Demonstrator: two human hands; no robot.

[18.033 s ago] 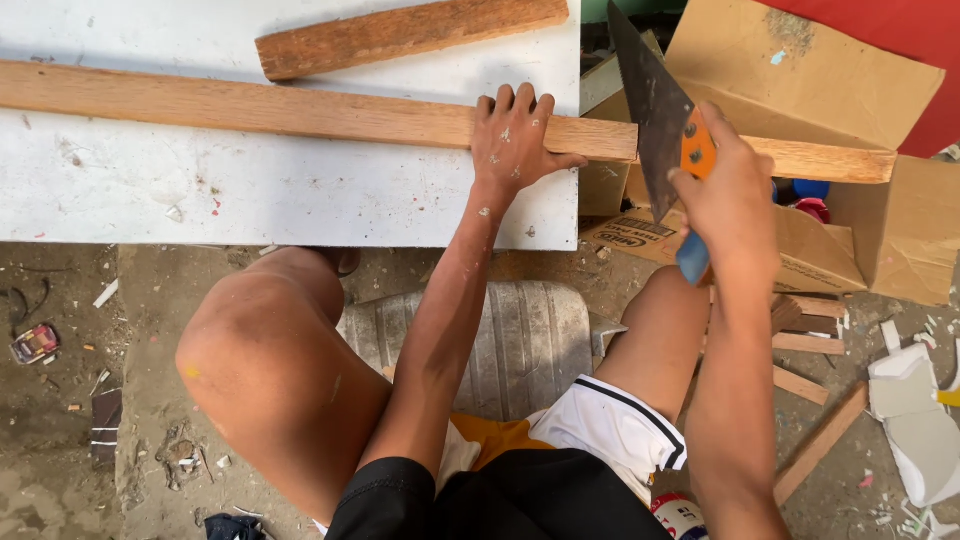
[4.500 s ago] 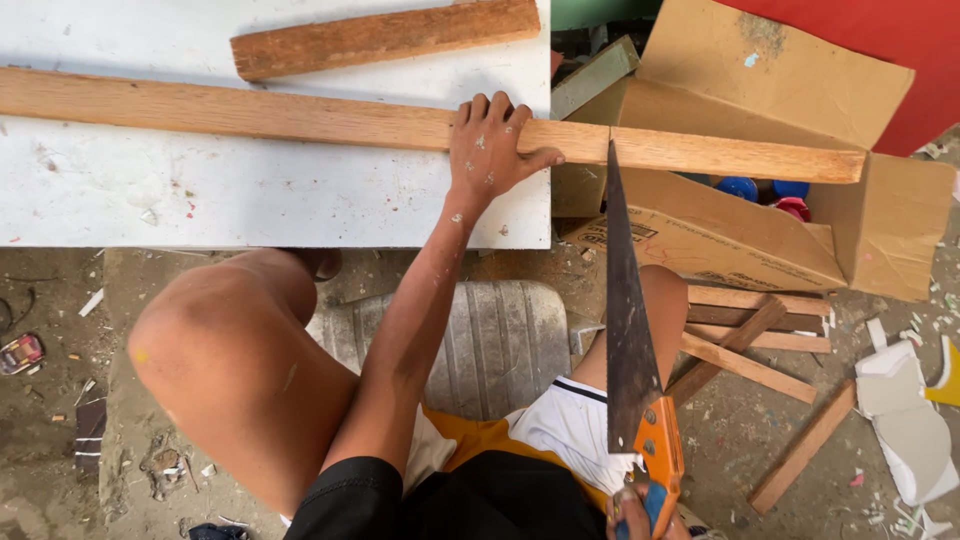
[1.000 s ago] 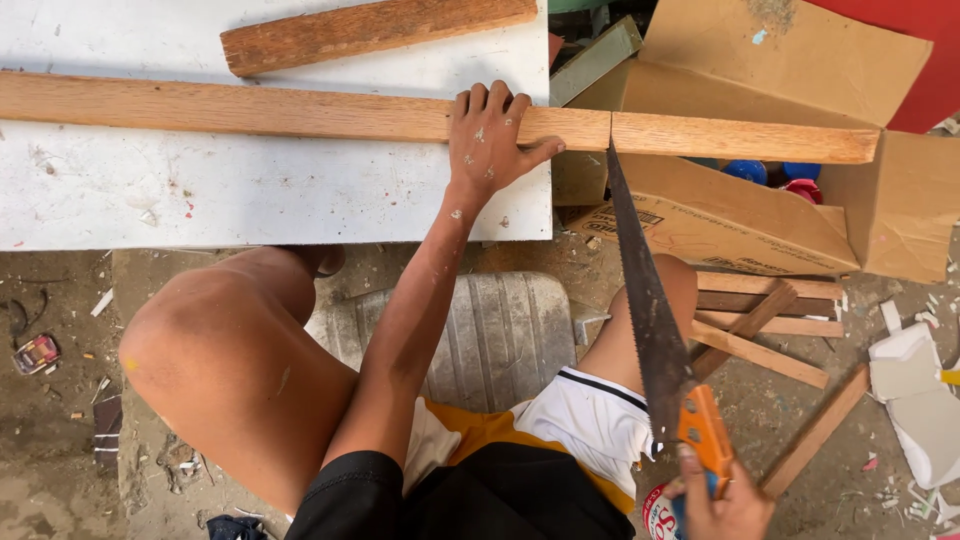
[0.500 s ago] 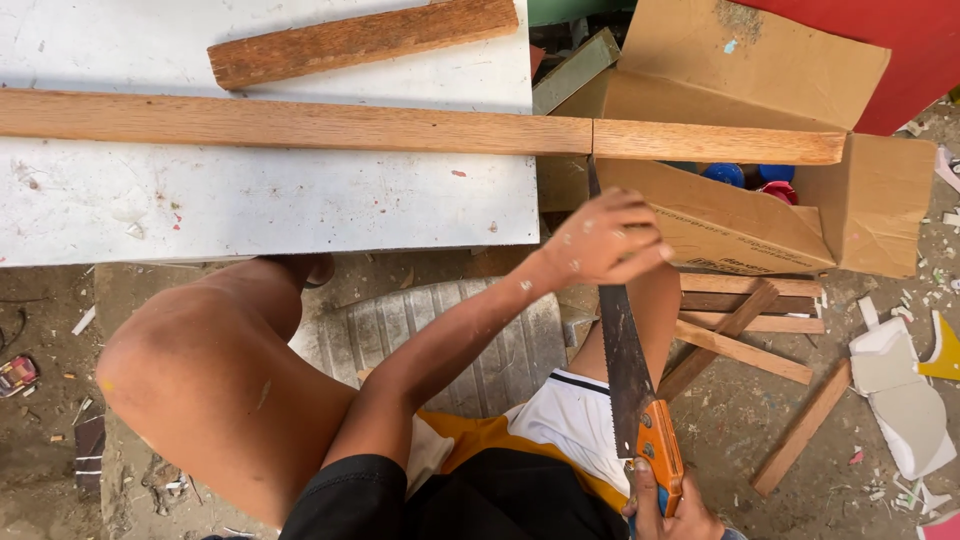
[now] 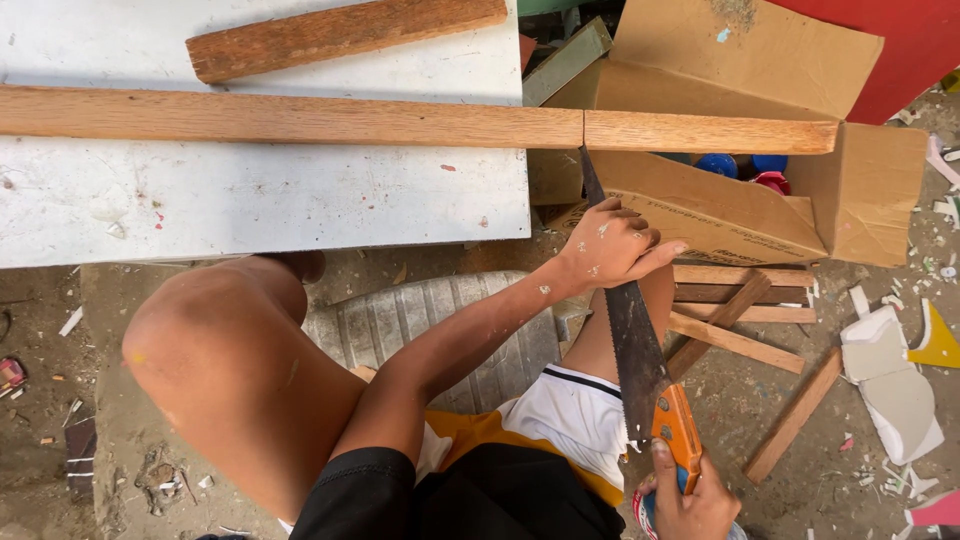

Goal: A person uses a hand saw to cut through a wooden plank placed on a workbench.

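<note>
- Across the upper half of the view, a white tabletop (image 5: pixel 250 200) is seen, flecked with paint and bearing two pieces of wood.
- Along the table's far part a long wooden batten (image 5: pixel 400 120) is laid; its right end overhangs the table edge and reaches over an open cardboard box (image 5: pixel 800 200). A thin saw cut is visible across the batten just past the table edge.
- Beyond the batten, a shorter, darker plank (image 5: pixel 340 35) is laid at a slight tilt on the table.
- Below the table, the person's bare knee (image 5: pixel 230 370) is raised; a ribbed grey mat (image 5: pixel 440 330) is seen on the ground behind it.
- Right of the legs, loose wooden slats (image 5: pixel 740 310) are scattered on the dirt floor, with pale scraps (image 5: pixel 890 390) further right.
- A handsaw (image 5: pixel 625 330) is held pointing up toward the batten; its tip lies just below the cut, apart from the wood or barely touching, which cannot be told.
- The left hand (image 5: pixel 610 245) is laid over the blade's upper part, fingers held together and stretched flat across the steel.
- The right hand (image 5: pixel 690 500) is wrapped around the saw's orange handle (image 5: pixel 678 430) at the lower edge, fingers curled closed on it.
</note>
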